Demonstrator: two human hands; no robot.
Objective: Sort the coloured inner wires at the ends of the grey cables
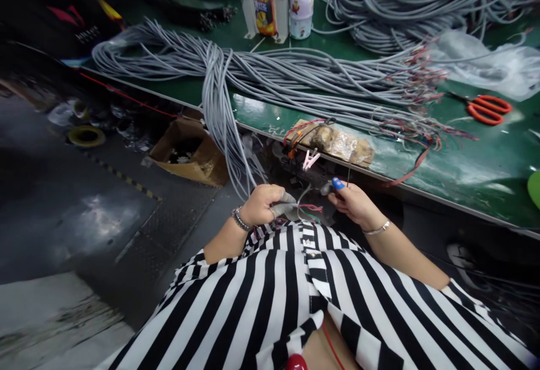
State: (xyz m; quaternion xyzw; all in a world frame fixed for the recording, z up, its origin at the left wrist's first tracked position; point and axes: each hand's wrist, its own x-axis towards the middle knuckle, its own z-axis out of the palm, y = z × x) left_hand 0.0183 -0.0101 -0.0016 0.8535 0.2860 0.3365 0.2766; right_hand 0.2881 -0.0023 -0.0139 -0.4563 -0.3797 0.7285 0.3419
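Note:
My left hand (265, 202) is closed on the end of a grey cable, its thumb and a finger wrapped in pale tape. Thin coloured wires (311, 208), red, green and others, fan out of this end towards the right. My right hand (356, 206), with blue tape on the thumb, pinches something small and greyish just right of the wires; I cannot make out what it is. Both hands are held at my waist, in front of the bench edge. Beside my left hand, a bundle of grey cables (219, 94) hangs over that edge.
Long grey cables (295, 72) with stripped ends lie along the green bench (455, 156). A taped wooden block (337, 142) with a pink clip (310, 160) sits at its edge. Red-handled scissors (489, 109), a plastic bag (498, 66) and a bottle (301, 4) stand farther back. A cardboard box (189, 153) is below.

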